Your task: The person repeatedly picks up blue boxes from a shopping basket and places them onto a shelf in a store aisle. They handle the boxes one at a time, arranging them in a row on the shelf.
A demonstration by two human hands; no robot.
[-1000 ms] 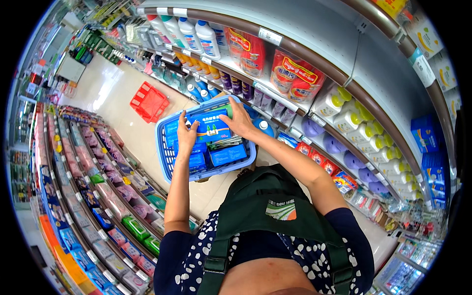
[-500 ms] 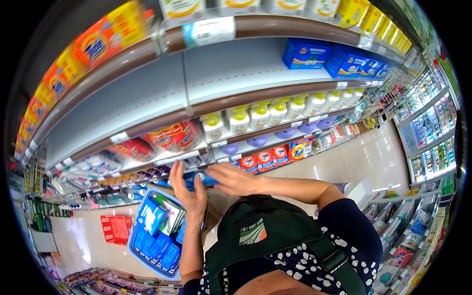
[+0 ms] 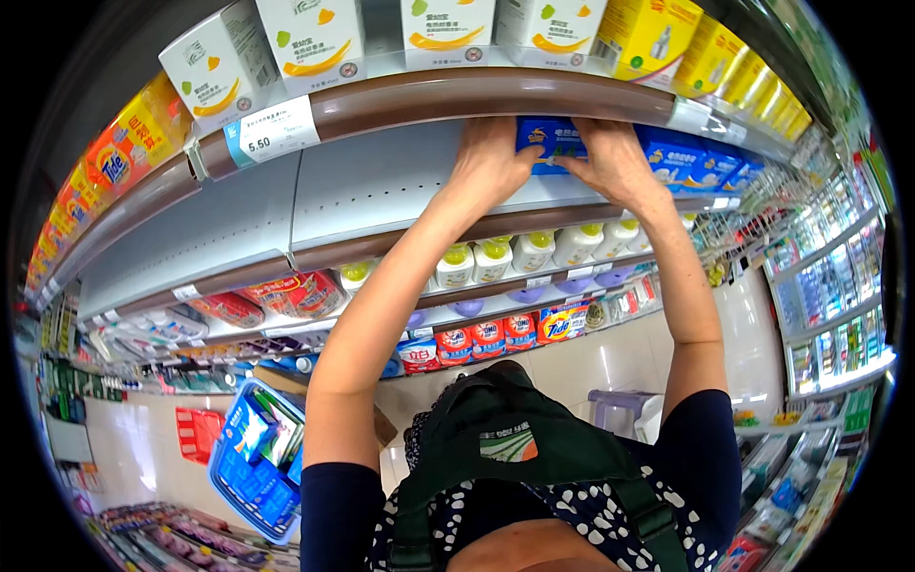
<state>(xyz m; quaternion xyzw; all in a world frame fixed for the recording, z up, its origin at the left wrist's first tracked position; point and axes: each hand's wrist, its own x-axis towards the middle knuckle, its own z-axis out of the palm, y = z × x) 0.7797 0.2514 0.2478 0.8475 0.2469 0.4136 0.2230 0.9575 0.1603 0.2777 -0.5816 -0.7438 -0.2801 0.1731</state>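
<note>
On the upper shelf, a blue box (image 3: pixel 551 135) stands between my two hands. My left hand (image 3: pixel 488 164) is closed on its left side, with the thumb across the front. My right hand (image 3: pixel 615 168) grips the right side, its thumb also on the front. The fingertips of both hands are hidden behind the box and under the shelf above. More blue boxes (image 3: pixel 675 160) stand in a row just right of my right hand.
White boxes (image 3: pixel 448 33) and yellow boxes (image 3: pixel 648 38) line the shelf above, whose brown edge (image 3: pixel 410 98) overhangs my hands. White bottles with yellow-green caps (image 3: pixel 493 259) stand below. A blue basket (image 3: pixel 232 484) of blue boxes is at lower left, beside a red basket (image 3: pixel 198 434). A stool (image 3: pixel 610 405) stands behind.
Both hands have risen from low in front of me, where they held nothing, to the upper shelf. They now hold the leftmost blue box. The view has shifted closer to the shelves.
</note>
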